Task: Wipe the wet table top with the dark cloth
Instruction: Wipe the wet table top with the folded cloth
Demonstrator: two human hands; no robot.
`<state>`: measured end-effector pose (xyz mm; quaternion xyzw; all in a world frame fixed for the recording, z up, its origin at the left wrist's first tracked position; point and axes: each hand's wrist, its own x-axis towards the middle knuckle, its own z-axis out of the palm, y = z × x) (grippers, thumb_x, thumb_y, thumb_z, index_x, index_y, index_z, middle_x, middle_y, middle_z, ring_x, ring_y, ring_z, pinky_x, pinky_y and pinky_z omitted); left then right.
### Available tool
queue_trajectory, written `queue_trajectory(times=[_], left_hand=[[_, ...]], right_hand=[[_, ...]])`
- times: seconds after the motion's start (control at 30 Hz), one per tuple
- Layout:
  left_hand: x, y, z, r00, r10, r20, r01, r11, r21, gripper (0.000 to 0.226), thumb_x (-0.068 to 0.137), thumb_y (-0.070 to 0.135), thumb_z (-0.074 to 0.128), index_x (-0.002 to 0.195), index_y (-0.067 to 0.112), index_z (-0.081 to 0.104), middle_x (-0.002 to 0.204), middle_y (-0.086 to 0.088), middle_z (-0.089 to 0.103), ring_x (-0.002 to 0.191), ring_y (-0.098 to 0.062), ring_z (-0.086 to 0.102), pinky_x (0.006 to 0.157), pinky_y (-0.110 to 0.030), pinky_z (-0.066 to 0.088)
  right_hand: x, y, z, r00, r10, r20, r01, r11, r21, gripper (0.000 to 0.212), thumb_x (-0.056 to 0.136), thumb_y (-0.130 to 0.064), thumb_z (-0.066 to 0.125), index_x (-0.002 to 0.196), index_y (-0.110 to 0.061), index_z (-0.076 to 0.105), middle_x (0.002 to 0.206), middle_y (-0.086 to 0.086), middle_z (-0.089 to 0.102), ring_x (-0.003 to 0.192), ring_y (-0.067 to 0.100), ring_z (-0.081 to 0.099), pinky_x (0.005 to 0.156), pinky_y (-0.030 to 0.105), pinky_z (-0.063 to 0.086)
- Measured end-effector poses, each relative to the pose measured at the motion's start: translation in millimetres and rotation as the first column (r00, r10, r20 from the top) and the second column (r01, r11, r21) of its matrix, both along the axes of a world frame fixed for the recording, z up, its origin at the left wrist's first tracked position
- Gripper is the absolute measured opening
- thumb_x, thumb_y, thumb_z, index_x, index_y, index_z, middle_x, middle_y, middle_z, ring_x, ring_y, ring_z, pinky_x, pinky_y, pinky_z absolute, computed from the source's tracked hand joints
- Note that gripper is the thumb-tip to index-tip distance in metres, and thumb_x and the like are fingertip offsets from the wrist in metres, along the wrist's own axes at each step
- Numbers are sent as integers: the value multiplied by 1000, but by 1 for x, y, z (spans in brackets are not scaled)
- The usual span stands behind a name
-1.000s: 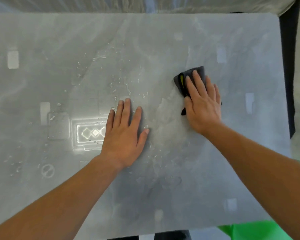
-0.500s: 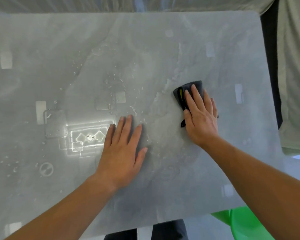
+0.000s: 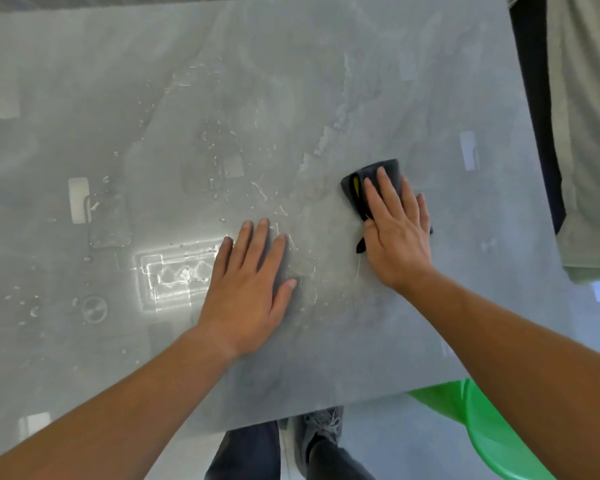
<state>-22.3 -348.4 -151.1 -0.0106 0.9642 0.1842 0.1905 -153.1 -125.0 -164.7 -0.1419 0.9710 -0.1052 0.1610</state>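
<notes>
The grey tabletop fills the view, its right-hand part dull and smeared and its middle and left part beaded with water droplets. The left hand lies flat on the tabletop near its centre, fingers straight and slightly spread, holding nothing. The right hand forms the grip: straight fingers, close together, press the dark cloth flat against the surface, and we see no pinch. The cloth is a folded pad under those fingers, its long axis running away from the person, with its far end and left edge showing. We judge that the unwiped water lies to the left of the cloth. A leftward stroke therefore meets the left hand first, which sits between the cloth and most of the droplets. A green object stands beyond the near right edge, clear of the stroke.
</notes>
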Motion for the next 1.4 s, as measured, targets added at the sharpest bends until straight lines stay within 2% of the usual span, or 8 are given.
queue_trajectory(times=[0.3, 0.53, 0.8, 0.87, 1.0, 1.07, 1.23, 1.4], left_hand=[[34, 20, 1, 994, 101, -31, -102, 994, -34, 68, 103, 54, 20, 160, 18, 13, 169, -5, -5, 154, -19, -15, 125, -42, -6], [70, 33, 6, 989, 143, -35, -146, 985, -94, 67, 102, 53, 19, 158, 17, 20, 169, -8, 4, 155, -25, -6, 125, -44, -4], [96, 27, 4, 992, 123, 23, -118, 983, -139, 67, 101, 55, 16, 159, 21, 19, 169, -5, -1, 155, -24, -9, 125, -48, -1], [96, 25, 5, 992, 127, 28, -122, 984, -131, 68, 101, 57, 11, 159, 23, 16, 169, -2, -4, 155, -22, -11, 125, -47, -2], [99, 22, 2, 993, 118, 29, -114, 986, -119, 69, 100, 58, 7, 161, 25, 6, 169, 1, -8, 154, -18, -16, 125, -44, -6], [102, 17, 1, 995, 100, 11, -99, 989, -113, 69, 101, 57, 8, 161, 23, 7, 169, 1, -7, 154, -17, -16, 124, -42, -8], [106, 0, 1, 987, 160, -7, -159, 979, -129, 71, 98, 57, 6, 160, 21, 12, 169, -5, -8, 154, -21, -15, 123, -42, -11], [108, -14, 1, 985, 167, 36, -161, 978, -129, 73, 95, 59, 3, 160, 26, 11, 169, -4, -10, 154, -23, -14, 124, -45, -7]], right_hand=[[94, 35, 1, 912, 407, 53, -406, 914, -13, 62, 98, -30, 30, 159, -30, 18, 168, -9, 3, 154, 26, -4, 124, 50, 0], [69, 39, 1, 997, 73, 14, -72, 995, -62, 66, 95, -23, 30, 159, -29, 17, 168, -6, 5, 154, 26, -3, 124, 46, -4], [152, 33, -3, 905, 425, 7, -425, 905, -24, 59, 100, -34, 29, 158, -25, 22, 168, -3, 10, 154, 31, 4, 123, 56, 8], [133, 39, -5, 938, 345, -20, -345, 938, -26, 59, 100, -33, 31, 158, -27, 24, 167, -5, 12, 154, 29, 6, 124, 53, 6], [123, 35, -6, 999, -49, -18, 48, 997, -68, 58, 103, -29, 31, 159, -27, 18, 168, -8, 4, 154, 24, -3, 125, 47, -2], [148, 21, -5, 997, -69, -40, 66, 996, -68, 59, 102, -30, 32, 159, -26, 18, 168, -6, 6, 154, 27, -2, 124, 49, 1], [229, 2, -6, 974, 223, -38, -225, 973, -53, 60, 99, -31, 38, 157, -21, 27, 167, 0, 14, 154, 34, 6, 122, 57, 11], [197, 12, -8, 937, 346, -42, -347, 938, -8, 60, 99, -34, 35, 158, -25, 24, 167, -2, 14, 154, 31, 6, 124, 54, 7]])
